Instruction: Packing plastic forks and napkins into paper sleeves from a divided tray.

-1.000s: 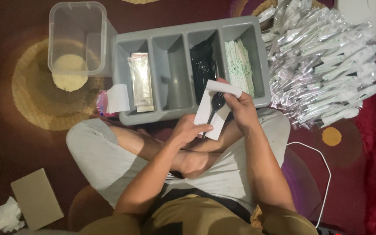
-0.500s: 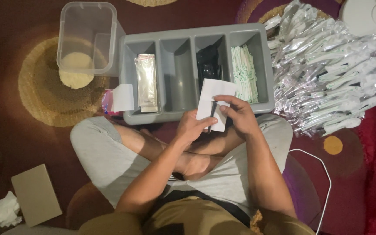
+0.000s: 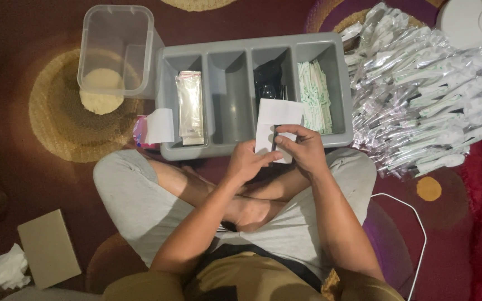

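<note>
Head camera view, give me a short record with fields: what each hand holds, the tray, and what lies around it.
Left hand: pinches the lower edge of the white paper napkin.
Right hand: grips the same napkin together with a thin dark item, too hidden to identify.
Grey plastic four-compartment tray: clear sachets far left, second bay bare, black items third, green-and-white packets far right.
Left of tray: clear plastic tub.
Right of tray: heap of clear-wrapped white plastic cutlery.
Floor, lower left: brown cardboard piece, crumpled white tissue.

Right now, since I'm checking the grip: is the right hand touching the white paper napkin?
Touching. The head view shows the right hand with its fingers closed over the lower edge of the white paper napkin, no gap between them.
</note>
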